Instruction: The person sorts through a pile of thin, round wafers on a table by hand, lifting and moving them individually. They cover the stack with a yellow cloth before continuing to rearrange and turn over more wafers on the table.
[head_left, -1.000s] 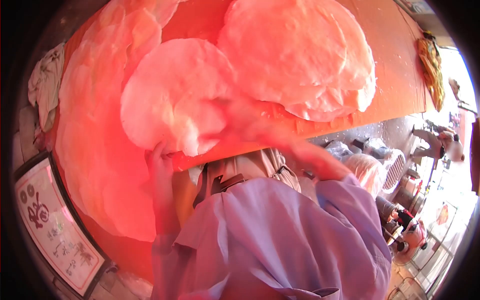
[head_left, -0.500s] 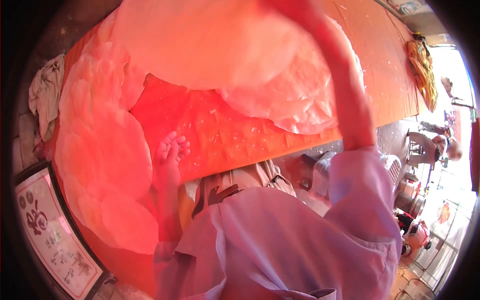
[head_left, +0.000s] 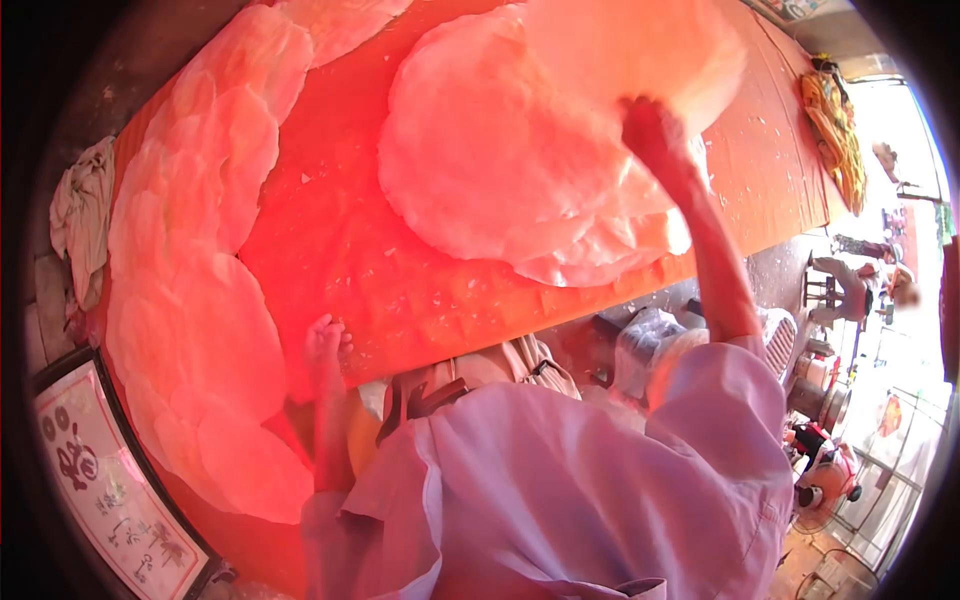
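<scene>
My right hand [head_left: 657, 138] is closed on the edge of a thin, round, pale sheet like a flatbread [head_left: 640, 50], blurred by motion. The sheet hangs over the right part of a pile of similar thin rounds [head_left: 475, 150] on the orange-covered table [head_left: 340, 230]. Hovering by the table's near edge, my left hand [head_left: 328, 338] holds nothing, its fingers loosely curled and apart. To its left, a long overlapping row of the same pale rounds [head_left: 190, 260] runs along the table's left side.
A framed sign with writing [head_left: 120, 480] stands at the lower left. Crumpled cloth [head_left: 82, 215] hangs at the left edge, and a yellow bundle [head_left: 833, 135] lies at the far right corner. Beyond the table on the right are a plastic-wrapped item [head_left: 645, 345] and seated people [head_left: 850, 285].
My right hand has come down toward me from the top of the view. The held sheet has swung rightward, uncovering the table's middle and a broad round on the pile.
</scene>
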